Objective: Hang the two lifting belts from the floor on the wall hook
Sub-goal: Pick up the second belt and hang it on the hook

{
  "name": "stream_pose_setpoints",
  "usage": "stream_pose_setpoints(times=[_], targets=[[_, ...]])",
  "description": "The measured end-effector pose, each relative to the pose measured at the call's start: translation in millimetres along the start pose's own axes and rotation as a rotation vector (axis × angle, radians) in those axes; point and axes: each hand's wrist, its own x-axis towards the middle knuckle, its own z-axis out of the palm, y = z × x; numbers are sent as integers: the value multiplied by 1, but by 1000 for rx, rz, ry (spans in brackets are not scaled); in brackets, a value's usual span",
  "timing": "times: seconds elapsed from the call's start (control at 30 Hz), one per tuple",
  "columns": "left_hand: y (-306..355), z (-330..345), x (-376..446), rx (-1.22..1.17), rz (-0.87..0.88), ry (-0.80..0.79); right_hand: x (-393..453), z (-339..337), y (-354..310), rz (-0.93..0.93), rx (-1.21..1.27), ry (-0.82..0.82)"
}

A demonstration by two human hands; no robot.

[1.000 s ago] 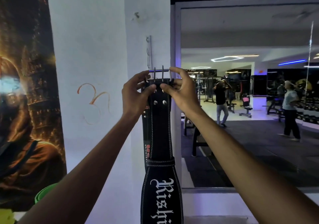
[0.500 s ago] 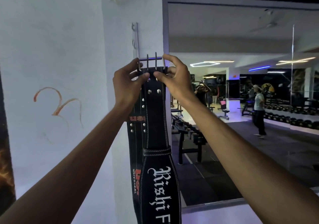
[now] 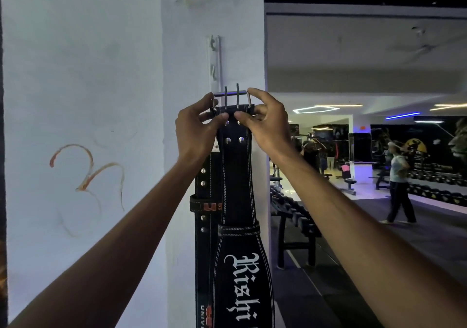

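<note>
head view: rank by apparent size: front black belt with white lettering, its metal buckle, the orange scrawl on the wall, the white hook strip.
1. Black leather belt with white lettering, closest to the camera.
2. Orange scrawl on the white wall.
3. and 4. Silver two-prong metal buckle and white wall hook strip look alike, so they are unranked.

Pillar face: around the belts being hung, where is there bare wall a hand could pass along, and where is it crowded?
Bare: the pillar left of the rear belt, and the strip above the buckle right of the wall bracket. Crowded: at the buckle, where left hand and right hand pinch the front belt, which overlaps the rear one.
</note>
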Motion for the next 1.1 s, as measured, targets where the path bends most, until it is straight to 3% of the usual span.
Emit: stream_pose_setpoints(times=[0.9,1.1], targets=[[-27,1,117,45,30,39,96,58,12,4,28,57],[-45,1,134,57,-19,42,106,66,16,86,24,48]])
